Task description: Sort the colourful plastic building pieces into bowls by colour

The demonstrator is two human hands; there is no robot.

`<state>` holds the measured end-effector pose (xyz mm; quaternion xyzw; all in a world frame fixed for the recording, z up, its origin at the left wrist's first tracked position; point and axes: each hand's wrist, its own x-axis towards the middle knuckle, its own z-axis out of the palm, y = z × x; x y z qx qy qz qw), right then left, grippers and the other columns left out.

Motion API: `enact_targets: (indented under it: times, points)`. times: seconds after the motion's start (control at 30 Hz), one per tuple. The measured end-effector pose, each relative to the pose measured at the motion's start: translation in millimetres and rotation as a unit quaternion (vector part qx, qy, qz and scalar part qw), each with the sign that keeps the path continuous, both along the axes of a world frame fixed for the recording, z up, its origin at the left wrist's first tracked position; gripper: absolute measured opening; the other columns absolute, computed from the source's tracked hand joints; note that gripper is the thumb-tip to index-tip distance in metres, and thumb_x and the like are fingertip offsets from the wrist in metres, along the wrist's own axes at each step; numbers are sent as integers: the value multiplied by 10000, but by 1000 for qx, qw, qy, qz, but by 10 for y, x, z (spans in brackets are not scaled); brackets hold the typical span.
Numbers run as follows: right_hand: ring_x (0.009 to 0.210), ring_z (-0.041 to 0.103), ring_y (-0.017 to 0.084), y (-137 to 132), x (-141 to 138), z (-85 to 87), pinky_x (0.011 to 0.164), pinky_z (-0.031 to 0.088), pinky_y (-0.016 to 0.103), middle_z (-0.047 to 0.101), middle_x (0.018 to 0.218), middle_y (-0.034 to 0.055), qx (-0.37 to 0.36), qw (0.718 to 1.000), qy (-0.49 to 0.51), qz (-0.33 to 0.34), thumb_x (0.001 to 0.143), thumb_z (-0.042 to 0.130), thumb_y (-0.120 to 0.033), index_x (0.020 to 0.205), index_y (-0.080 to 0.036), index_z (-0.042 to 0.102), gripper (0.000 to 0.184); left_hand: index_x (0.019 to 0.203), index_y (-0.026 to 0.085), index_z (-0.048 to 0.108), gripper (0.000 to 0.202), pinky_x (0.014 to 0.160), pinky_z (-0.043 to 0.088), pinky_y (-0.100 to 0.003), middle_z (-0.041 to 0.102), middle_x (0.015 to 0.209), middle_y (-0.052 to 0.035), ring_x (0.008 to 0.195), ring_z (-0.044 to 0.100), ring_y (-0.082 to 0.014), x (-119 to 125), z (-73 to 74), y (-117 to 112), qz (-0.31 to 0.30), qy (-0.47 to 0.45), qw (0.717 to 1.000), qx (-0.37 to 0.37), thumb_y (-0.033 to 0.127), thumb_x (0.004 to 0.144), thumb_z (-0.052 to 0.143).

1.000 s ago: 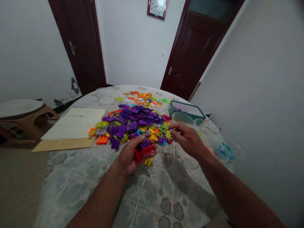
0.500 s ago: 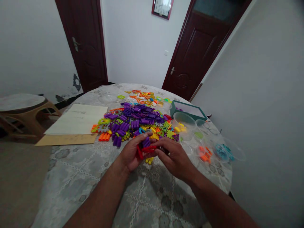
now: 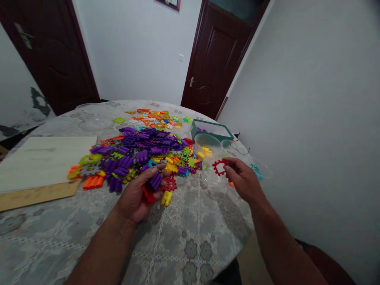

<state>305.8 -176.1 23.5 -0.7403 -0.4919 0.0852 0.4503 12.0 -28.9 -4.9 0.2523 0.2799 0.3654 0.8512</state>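
Head camera view, looking down at two bare hands over a table: the left hand (image 3: pixel 138 194) is cupped, cradling a ribbed purple block (image 3: pixel 155 181) and a red piece (image 3: pixel 147 194) partly hidden by the fingers. To its right and a little higher, the right hand (image 3: pixel 245 180) pinches the edge of a red toothed frame (image 3: pixel 215 168) between thumb and forefinger, its middle open. Just beyond the left fingertips, a red toothed piece (image 3: pixel 170 183) and a yellow block (image 3: pixel 166 198) lie on the patterned tablecloth (image 3: pixel 184 233). Further out spreads a heaped pile of plastic pieces (image 3: pixel 148 144), mostly purple, with green, yellow, orange and blue among them. Beyond the right hand stand clear containers, one holding yellow pieces (image 3: pixel 204 152), and a green-sided box (image 3: pixel 193 130) behind them. Left of the pile lies a pale sheet (image 3: pixel 44 162) over a tan board (image 3: pixel 38 196). Behind the table are a white wall and two dark red doors, one on each side.
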Motion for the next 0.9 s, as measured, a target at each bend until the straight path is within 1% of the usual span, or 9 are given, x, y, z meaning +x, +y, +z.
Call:
enact_targets:
  times: [0.07, 0.17, 0.23, 0.3, 0.37, 0.53, 0.6, 0.7, 0.9]
  points:
    - [765, 680, 191, 6, 187, -61, 689, 557, 327, 748, 949, 58, -20, 1000, -13, -14, 993, 592, -430, 1311, -196, 698, 409, 1242, 100, 703, 334, 372, 444, -187, 759, 1031, -160, 636, 687, -155, 6, 6, -1, 1, 1, 1000, -1, 177, 919, 666]
    - [780, 701, 189, 61, 286, -161, 727, 579, 349, 769, 1047, 77, -50, 998, -37, 8, 1009, 532, -396, 1386, -205, 668, 444, 1237, 105, 704, 333, 372, 444, -187, 755, 995, -149, 625, 676, -154, 9, 5, 3, 1, -1, 1000, -1, 172, 913, 665]
    - [853, 716, 199, 97, 258, -200, 833, 590, 398, 752, 1201, 109, -23, 995, -98, 1, 1005, 508, -342, 1416, -204, 649, 456, 1235, 104, 703, 328, 383, 451, -187, 753, 985, -151, 632, 676, -156, 8, 1, 8, 1, -3, 1000, 3, 169, 916, 663]
    - [963, 716, 226, 107, 188, -209, 946, 569, 444, 722, 1291, 138, 25, 984, -174, -30, 1005, 497, -304, 1365, -190, 676, 417, 1231, 102, 701, 320, 392, 456, -187, 754, 996, -158, 644, 679, -159, 4, -3, 12, 4, -3, 1000, 7, 167, 921, 660]
    - [994, 711, 242, 86, 96, -207, 967, 561, 450, 736, 1240, 145, 45, 976, -212, -33, 1030, 501, -314, 1277, -182, 709, 349, 1223, 98, 701, 308, 395, 456, -187, 754, 999, -162, 650, 681, -161, 0, -8, 15, 8, 0, 1000, 7, 163, 927, 652]
    - [1076, 701, 288, 5, -112, -308, 995, 535, 491, 770, 1155, 127, 14, 953, -294, 78, 1005, 677, -401, 1217, -188, 711, 303, 1228, 98, 699, 311, 402, 465, -197, 755, 967, -153, 647, 683, -166, -5, -46, 25, 4, -3, 1000, 17, 166, 927, 660]
    - [1031, 712, 283, 9, -162, -386, 960, 543, 486, 779, 1114, 119, 0, 944, -317, 94, 1028, 649, -347, 1197, -189, 715, 240, 1231, 99, 701, 322, 402, 472, -201, 755, 955, -147, 638, 683, -165, -2, -58, 26, 5, -4, 1000, 19, 167, 917, 673]
    - [956, 724, 255, 44, -207, -476, 893, 568, 441, 780, 1060, 111, -8, 945, -311, 105, 1065, 564, -267, 1165, -188, 714, 197, 1216, 103, 706, 317, 397, 476, -202, 758, 971, -145, 630, 682, -160, 0, -57, 21, 12, -3, 1000, 12, 165, 906, 679]
    - [981, 724, 255, 50, -251, -516, 895, 584, 438, 772, 1079, 107, 5, 950, -293, 109, 1066, 552, -267, 1172, -203, 709, 200, 1210, 100, 708, 316, 393, 470, -201, 763, 1013, -153, 636, 684, -156, 0, -22, 4, 17, -6, 1000, 9, 173, 903, 683]
